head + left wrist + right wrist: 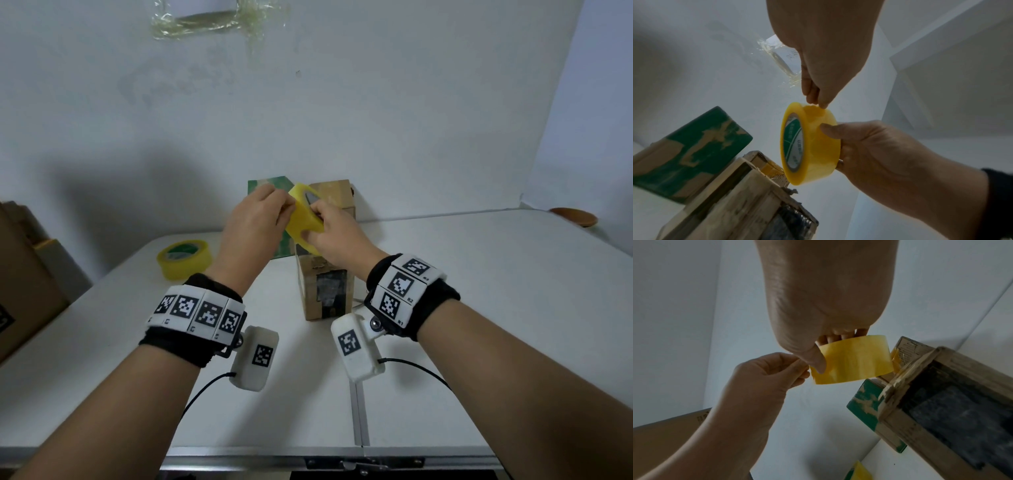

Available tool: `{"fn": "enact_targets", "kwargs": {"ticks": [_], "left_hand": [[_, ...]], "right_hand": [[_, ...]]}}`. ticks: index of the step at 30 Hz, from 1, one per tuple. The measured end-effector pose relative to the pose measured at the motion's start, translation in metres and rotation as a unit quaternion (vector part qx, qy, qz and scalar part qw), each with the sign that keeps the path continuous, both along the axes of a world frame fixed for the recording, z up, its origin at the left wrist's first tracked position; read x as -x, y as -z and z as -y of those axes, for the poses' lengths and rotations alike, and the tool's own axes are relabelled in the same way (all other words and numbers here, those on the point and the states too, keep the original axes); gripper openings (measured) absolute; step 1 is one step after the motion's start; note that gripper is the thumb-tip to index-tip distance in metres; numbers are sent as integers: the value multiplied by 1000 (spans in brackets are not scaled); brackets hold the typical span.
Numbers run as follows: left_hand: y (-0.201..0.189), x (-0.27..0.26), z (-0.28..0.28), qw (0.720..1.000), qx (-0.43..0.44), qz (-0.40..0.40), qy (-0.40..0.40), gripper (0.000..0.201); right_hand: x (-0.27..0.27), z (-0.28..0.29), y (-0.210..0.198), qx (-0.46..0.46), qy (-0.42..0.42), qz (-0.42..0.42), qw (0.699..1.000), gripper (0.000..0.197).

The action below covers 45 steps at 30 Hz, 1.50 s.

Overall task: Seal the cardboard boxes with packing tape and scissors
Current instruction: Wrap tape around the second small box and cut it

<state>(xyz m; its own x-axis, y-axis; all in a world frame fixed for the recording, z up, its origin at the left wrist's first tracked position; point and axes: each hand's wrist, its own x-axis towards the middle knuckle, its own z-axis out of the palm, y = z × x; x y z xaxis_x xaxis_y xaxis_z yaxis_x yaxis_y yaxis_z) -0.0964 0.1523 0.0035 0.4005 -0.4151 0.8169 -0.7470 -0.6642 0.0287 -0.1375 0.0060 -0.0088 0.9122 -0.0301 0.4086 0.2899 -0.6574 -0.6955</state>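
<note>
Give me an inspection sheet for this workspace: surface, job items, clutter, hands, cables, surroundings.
Surface: white folding table, seam down the middle.
Job's things: yellow tape roll held up over a tall cardboard box with a dark window; green box behind it; second tape roll lying at the left. Scissors: nothing seen.
Clutter: brown dish at the far right edge.
Grippers: right hand holds the raised roll, fingers through its core; left hand pinches at the roll's edge.
Cables: black lead from each wrist camera, hanging free.
Surroundings: white wall with crumpled clear tape stuck to it; large carton at the left.
</note>
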Motion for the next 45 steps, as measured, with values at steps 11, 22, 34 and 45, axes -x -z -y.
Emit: {"fn": "enact_targets", "kwargs": {"ticks": [11,22,34,45], "left_hand": [[-10,8,14,981,-150,96,-82,19],[-8,-4,7,988,-145,43,10,8],[-3,-17,5,995,13,-41,86,19],[-15,-7,6,986,-141,82,14,13]], "right_hand": [[7,4,-3,55,23,3,998,22],[10,13,-5,21,16,-17,1000,27],[13,11,-12,-54,18,-24,998,28],[12,13,-10,27,38,-5,999,26]]}}
